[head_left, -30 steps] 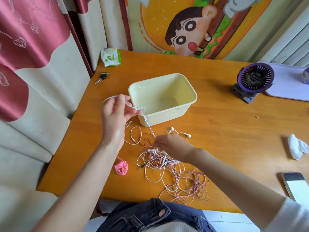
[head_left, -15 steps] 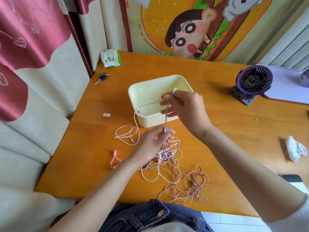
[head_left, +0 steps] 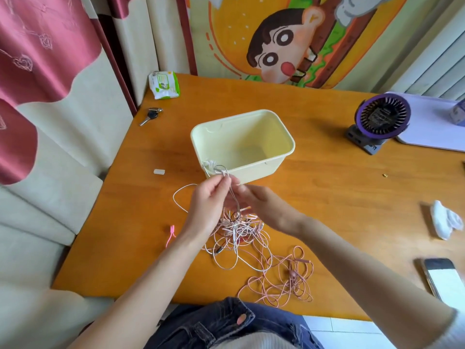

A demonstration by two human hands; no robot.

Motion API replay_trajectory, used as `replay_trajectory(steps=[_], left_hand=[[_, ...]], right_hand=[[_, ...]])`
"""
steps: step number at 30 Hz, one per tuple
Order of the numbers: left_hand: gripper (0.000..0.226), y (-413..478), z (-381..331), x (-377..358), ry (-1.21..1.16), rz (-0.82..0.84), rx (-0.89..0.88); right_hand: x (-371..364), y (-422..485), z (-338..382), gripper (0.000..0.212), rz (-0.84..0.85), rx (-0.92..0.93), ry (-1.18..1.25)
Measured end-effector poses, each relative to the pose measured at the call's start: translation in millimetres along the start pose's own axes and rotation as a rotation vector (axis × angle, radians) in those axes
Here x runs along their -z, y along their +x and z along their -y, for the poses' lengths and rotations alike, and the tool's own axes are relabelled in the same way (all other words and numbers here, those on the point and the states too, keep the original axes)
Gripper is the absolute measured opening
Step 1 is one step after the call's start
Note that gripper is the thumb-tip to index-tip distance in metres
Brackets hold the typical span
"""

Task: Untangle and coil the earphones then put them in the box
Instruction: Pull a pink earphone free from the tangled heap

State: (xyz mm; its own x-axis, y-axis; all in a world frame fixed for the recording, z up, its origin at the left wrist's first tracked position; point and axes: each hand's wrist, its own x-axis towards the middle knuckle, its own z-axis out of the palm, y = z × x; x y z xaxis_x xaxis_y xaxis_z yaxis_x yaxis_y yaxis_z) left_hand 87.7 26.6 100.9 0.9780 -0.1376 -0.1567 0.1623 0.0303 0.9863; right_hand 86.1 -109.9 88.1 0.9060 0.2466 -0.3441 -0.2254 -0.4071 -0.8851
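Note:
A pale yellow box [head_left: 281,157] stands open near the middle of the orange table. A tangle of white and pink earphone cables [head_left: 241,233] lies in front of it, with pink loops [head_left: 284,280] trailing toward the near edge. My left hand [head_left: 208,205] pinches a white cable loop [head_left: 222,171] just below the box's near left corner. My right hand [head_left: 261,205] is close beside it, blurred, fingers at the same cable. A white coil hangs on the box's rim [head_left: 208,164].
A purple fan [head_left: 380,119] and a white tray [head_left: 437,127] stand at the right. A phone [head_left: 441,275] and a white cloth [head_left: 445,220] lie at the right edge. Keys [head_left: 151,115], a wipes pack [head_left: 164,84], a small white piece [head_left: 159,171] and a pink clip [head_left: 171,234] lie left.
My right hand has come down from over the box to meet my left hand. My left hand has risen a little with the white cable loop.

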Motion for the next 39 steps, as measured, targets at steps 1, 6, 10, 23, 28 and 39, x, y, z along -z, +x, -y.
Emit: replay_trajectory(steps=[1, 6, 10, 23, 28, 39], left_hand=[[0.026, 0.9, -2.7, 0.4, -0.015, -0.033, 0.011], [0.027, 0.7, -3.8, -0.4, -0.011, -0.086, -0.042], [0.027, 0.7, -1.3, -2.4, -0.039, -0.117, -0.065], [0.009, -12.3, 40.8, -4.1, 0.148, 0.157, 0.181], [0.006, -11.4, 50.0, 0.3, 0.361, 0.164, 0.147], [0.007, -1.7, 65.2, 3.1, 0.553, -0.028, 0.105]], right_hand=[[-4.8, -2.3, -6.5, 0.038, 0.031, 0.027, -0.045], [-11.2, -4.4, -17.4, 0.016, -0.085, 0.178, -0.281], [-9.6, 0.0, -25.5, 0.021, -0.116, 0.126, -0.445], [-3.0, -6.6, -24.4, 0.029, -0.226, 0.035, -0.162], [-2.4, -6.5, -28.2, 0.016, -0.360, 0.054, -0.255], [-9.4, -13.2, -28.3, 0.016, -0.475, -0.007, -0.013]])
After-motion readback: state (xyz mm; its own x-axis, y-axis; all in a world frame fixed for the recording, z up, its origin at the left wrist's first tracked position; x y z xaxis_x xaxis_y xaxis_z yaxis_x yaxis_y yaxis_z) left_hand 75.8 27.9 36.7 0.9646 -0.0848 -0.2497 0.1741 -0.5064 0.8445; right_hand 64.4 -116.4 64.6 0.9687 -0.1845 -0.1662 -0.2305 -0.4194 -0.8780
